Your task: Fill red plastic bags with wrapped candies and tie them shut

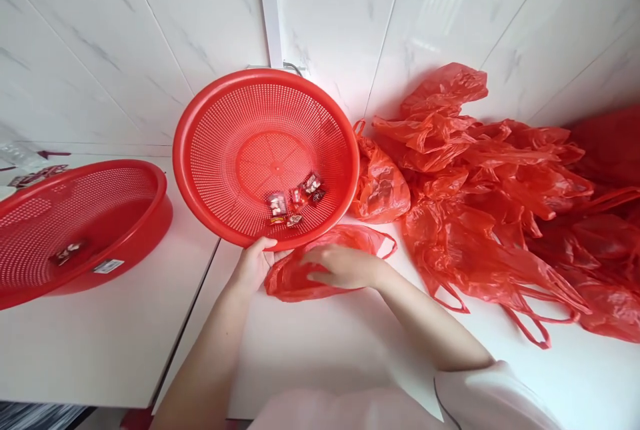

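A large red plastic basket [270, 77] with mesh sides stands tilted toward me against the tiled wall. Several small wrapped candies [298, 199] lie in its lower right part. My left hand [254, 263] is closed on its near rim, thumb on top and the other fingers mostly hidden beneath. Just below that rim a red plastic bag [287, 287] rests on the table. Over the bag is my right hand [345, 266], its fingers bent and apart, touching the bag's film; I see nothing held in them.
At the left, another red basket [145, 217] has a few wrapped candies [69, 253] inside. Many red plastic bags [465, 210] are heaped along the right side of the white table [300, 357]. The tiled wall [340, 23] closes off the back.
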`<control>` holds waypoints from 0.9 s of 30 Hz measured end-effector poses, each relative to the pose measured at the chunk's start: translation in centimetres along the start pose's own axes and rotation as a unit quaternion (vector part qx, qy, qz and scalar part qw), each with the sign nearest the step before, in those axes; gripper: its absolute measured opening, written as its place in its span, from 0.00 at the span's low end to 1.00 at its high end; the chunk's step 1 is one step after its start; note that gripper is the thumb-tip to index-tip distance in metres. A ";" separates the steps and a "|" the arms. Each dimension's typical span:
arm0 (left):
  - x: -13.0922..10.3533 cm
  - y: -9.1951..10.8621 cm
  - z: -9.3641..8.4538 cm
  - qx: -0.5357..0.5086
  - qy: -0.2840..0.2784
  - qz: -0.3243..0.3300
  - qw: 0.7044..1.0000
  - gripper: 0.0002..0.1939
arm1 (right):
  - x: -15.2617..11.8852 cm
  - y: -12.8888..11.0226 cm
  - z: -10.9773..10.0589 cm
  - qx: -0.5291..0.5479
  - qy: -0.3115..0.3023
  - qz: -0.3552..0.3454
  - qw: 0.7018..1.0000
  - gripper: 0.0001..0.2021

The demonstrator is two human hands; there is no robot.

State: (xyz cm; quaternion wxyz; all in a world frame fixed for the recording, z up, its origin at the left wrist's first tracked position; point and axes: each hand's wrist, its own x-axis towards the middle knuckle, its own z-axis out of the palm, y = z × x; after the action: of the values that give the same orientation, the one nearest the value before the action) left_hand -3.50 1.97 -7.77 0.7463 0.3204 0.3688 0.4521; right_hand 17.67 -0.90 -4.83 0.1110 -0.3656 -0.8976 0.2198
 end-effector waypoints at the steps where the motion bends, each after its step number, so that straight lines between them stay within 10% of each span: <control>1: -0.1 -0.1 0.1 0.003 -0.011 -0.007 1.000 0.15 | -0.2 -0.1 -0.6 0.034 0.028 -0.020 0.999 0.08; 8: -0.3 -1.1 0.8 0.053 -0.046 0.008 0.997 0.19 | -0.4 1.1 -1.5 -0.015 0.188 0.000 0.982 0.18; 14: 0.0 -2.1 0.6 0.045 -0.042 0.007 0.998 0.18 | 0.8 2.5 0.9 -0.031 0.139 -0.001 0.990 0.26; 19: 0.4 -1.7 0.4 0.034 -0.037 0.022 0.998 0.17 | -0.3 2.4 -1.1 0.075 0.142 -0.035 0.986 0.13; 27: 1.2 -1.7 -0.5 0.004 0.007 0.051 0.999 0.12 | -2.2 3.3 -3.9 0.164 0.162 0.095 0.968 0.10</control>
State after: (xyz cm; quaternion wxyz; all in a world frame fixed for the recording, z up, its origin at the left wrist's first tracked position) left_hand -2.82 2.48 -9.73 0.7183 0.3384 0.3590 0.4906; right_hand 22.65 0.88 -3.09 0.2921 -0.4569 -0.7803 0.3117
